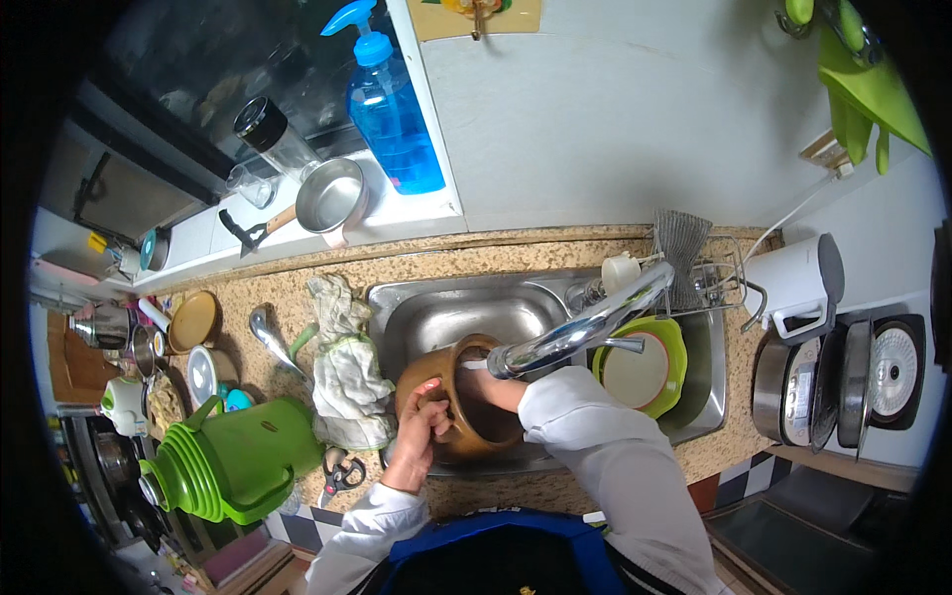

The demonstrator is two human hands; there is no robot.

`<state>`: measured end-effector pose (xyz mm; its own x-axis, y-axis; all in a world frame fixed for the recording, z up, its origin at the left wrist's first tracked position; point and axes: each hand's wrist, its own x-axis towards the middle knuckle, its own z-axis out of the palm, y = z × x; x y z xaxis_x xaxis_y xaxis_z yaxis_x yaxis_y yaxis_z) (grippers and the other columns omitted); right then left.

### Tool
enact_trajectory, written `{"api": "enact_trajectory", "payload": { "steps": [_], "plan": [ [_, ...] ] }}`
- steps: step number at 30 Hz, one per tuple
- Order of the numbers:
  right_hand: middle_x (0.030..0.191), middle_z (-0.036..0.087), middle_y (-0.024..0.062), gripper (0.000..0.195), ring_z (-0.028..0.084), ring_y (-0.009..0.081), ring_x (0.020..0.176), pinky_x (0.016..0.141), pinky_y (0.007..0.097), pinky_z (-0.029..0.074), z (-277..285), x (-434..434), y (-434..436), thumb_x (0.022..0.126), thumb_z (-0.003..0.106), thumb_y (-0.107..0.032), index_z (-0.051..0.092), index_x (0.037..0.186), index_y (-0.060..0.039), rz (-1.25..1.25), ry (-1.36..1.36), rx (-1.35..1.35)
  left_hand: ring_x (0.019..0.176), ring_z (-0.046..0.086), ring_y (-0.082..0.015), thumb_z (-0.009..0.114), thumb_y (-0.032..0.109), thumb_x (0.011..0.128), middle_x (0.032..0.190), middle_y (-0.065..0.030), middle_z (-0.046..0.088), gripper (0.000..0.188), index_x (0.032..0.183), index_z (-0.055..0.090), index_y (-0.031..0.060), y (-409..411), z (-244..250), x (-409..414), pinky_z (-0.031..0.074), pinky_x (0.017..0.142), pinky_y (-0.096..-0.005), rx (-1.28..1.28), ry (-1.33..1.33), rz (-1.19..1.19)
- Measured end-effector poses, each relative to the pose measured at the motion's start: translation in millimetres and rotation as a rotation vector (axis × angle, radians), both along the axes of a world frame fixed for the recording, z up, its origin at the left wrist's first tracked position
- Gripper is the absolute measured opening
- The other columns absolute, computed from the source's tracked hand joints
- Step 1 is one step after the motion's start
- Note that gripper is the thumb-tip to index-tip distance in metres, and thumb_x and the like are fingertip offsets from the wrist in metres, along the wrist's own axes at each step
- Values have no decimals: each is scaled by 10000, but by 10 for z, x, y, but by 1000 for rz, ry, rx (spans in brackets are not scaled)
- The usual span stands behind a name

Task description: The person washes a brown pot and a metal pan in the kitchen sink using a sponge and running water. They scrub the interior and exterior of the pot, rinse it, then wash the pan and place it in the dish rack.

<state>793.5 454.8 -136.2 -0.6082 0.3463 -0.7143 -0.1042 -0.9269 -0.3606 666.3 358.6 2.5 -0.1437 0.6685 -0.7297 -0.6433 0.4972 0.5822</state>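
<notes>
A brown pot (476,446), tilted with its mouth facing right, is in the left basin (435,312) of the steel double sink. My left hand (424,424) grips the pot's outer side near the rim. Into its mouth reaches my right hand (497,388), its fingers mostly hidden inside; a small white patch shows beside them, and I cannot tell what it is. The chrome faucet (580,320) passes over the pot's mouth and my right wrist. Within the right basin rests a green bowl or basin (673,357) with a pale round dish (636,370) in it.
Left of the sink lie cloths (346,394), scissors (342,472) and a green thermos jug (245,457). A soap pump bottle (394,119) and a small saucepan (331,195) stand on the windowsill. A wire rack (725,275), white kettle (796,286) and rice cooker (788,394) are at right.
</notes>
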Motion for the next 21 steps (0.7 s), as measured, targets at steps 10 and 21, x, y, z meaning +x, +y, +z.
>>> {"api": "enact_trajectory", "payload": {
  "steps": [10,21],
  "plan": [
    [1091,619,120,369,579,251,986,872,393,435,-170,-179,-425,898,464,-327,586,1101,-45,257,52,125,502,301,-53,488,-61,811,617,51,352,366,1151,498,73,172,105,13,269,471,-203,19,93,-23],
    [1094,619,127,351,578,253,985,865,391,432,-252,-239,-370,883,496,-309,600,1088,-44,293,29,182,490,308,-61,513,-38,804,605,44,352,363,1139,487,101,44,144,145,261,456,-215,9,102,-78]
  ]
}}
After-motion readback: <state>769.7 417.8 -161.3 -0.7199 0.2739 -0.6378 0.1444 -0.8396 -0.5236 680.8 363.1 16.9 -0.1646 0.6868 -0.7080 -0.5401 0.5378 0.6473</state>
